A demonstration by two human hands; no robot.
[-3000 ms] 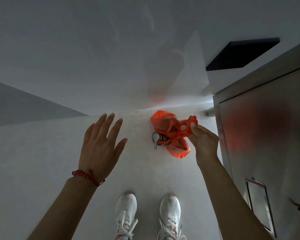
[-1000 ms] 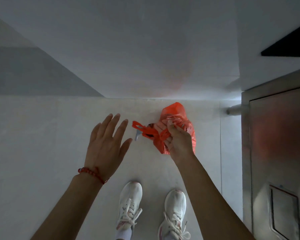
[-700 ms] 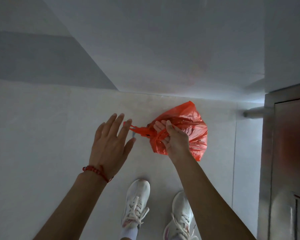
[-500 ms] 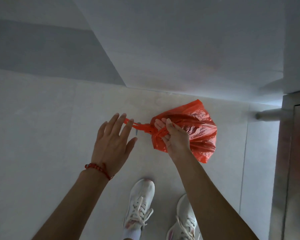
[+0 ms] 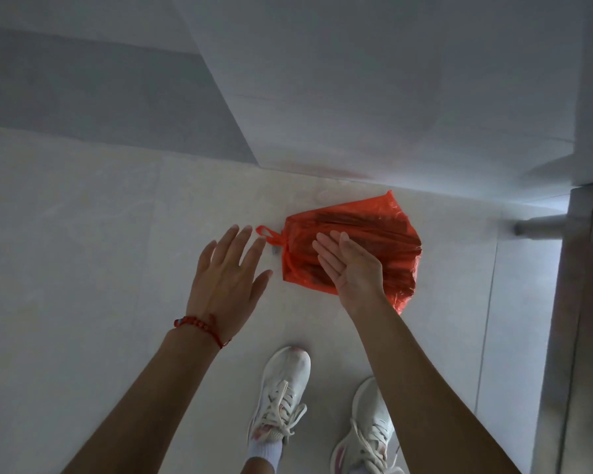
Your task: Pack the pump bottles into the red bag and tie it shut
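Observation:
The red bag (image 5: 384, 230) lies on the pale floor near the wall, its mouth gathered at the left into a knot with a small loop of handle (image 5: 266, 234) sticking out. Dark shapes show through the plastic; the pump bottles themselves are hidden inside. My right hand (image 5: 346, 265) hovers flat over the bag's near side, palm turned up, fingers straight and holding nothing. My left hand (image 5: 228, 277), with a red bead bracelet at the wrist, is spread open just left of the handle loop, fingertips close to it but apart.
A white wall (image 5: 356, 97) rises right behind the bag. A steel cabinet or door (image 5: 582, 302) with a round metal bar (image 5: 538, 225) stands at the right. My two white sneakers (image 5: 281, 398) stand on the floor below the bag.
My right hand has let go of the knotted neck and opened flat. The bag has dropped onto the floor. My left hand stays spread beside the handle.

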